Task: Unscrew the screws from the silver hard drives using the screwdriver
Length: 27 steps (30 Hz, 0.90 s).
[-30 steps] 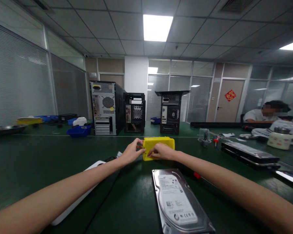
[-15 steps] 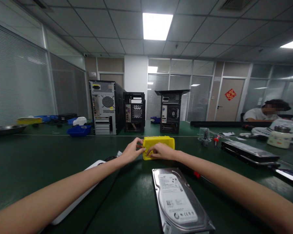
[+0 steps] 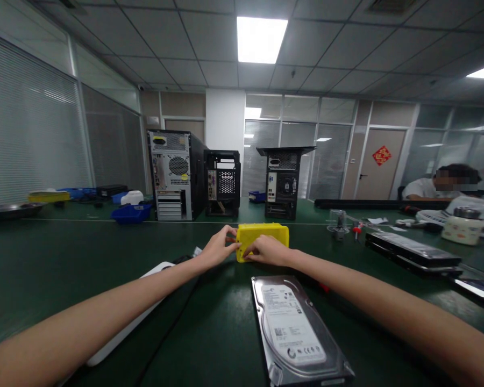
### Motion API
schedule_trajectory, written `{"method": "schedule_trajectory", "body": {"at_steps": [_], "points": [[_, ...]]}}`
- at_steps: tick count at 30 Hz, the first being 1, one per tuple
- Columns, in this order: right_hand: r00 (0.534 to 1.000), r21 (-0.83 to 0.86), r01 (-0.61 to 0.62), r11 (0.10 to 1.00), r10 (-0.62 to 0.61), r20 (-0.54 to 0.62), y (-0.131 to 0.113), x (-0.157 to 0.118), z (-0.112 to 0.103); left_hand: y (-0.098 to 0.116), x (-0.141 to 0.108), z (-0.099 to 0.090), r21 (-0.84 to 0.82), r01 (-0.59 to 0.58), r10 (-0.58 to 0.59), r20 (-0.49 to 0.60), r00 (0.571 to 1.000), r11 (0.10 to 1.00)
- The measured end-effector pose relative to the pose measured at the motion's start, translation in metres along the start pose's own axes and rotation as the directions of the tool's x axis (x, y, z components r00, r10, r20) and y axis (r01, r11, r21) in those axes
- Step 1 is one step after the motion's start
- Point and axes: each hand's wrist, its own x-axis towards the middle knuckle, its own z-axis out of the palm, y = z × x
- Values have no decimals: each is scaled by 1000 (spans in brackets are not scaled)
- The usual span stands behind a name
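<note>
A small yellow plastic bin is tipped up on the green table, its hollow side toward me. My left hand grips its left edge between thumb and fingers. Inside the bin, my right hand has its fingers bent together at the lower left; whatever they pinch is hidden. Nearer to me lies a hard disk drive, flat with its white label up. Partly under my right forearm, a bit of a red object shows.
A white power strip and dark cable lie beneath my left forearm. Computer cases stand behind the bin. On the right are stacked hard drives, a phone and a jar. A blue bin sits left; a person sits far right.
The right fingertips have shifted slightly within the yellow bin, and the small bits seen there before are now barely visible. The left hand keeps its grip; the view has tilted a little.
</note>
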Motion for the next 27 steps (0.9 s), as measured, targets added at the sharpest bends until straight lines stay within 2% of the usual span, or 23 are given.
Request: {"method": "schedule_trajectory", "body": {"at_steps": [4, 6, 9, 10, 11, 12, 14, 15, 18, 19, 21, 24, 27], "points": [[998, 119, -35, 992, 40, -46, -5, -5, -9, 0, 0, -1, 39, -19, 20, -11, 1000, 999], [996, 219, -61, 974, 73, -49, -9, -17, -18, 3, -1, -2, 73, -33, 37, -61, 997, 997], [990, 386, -133, 913, 144, 2, -21, -55, -32, 15, -5, -3, 133, -67, 91, -181, 979, 989], [986, 437, -160, 885, 165, 27, -26, -71, -36, 20, -7, -3, 160, -96, 130, -213, 968, 982], [981, 478, -188, 858, 186, 53, -32, -89, -39, 26, -9, -3, 248, -155, 217, -249, 944, 956], [970, 532, -240, 812, 228, 91, -37, -106, -42, 31, -11, -2, 316, -206, 290, -249, 924, 926], [900, 745, -414, 523, 357, 250, -47, -139, -45, 39, -14, 0, 365, -274, 363, -201, 910, 890], [869, 785, -454, 422, 403, 286, -50, -153, -46, 41, -15, 1, 369, -298, 381, -176, 908, 880], [784, 814, -536, 223, 491, 381, -57, -184, -45, 44, -19, 5, 346, -337, 391, -99, 915, 876], [763, 804, -561, 198, 500, 409, -59, -190, -43, 45, -20, 5, 338, -343, 389, -75, 918, 876], [756, 782, -583, 220, 500, 423, -63, -199, -40, 46, -22, 6, 320, -349, 380, -37, 924, 881], [785, 760, -567, 318, 490, 380, -67, -203, -34, 47, -23, 6, 308, -355, 371, 6, 929, 883], [806, 762, -541, 356, 478, 350, -69, -205, -30, 48, -24, 7, 316, -370, 374, 52, 926, 874]]}}
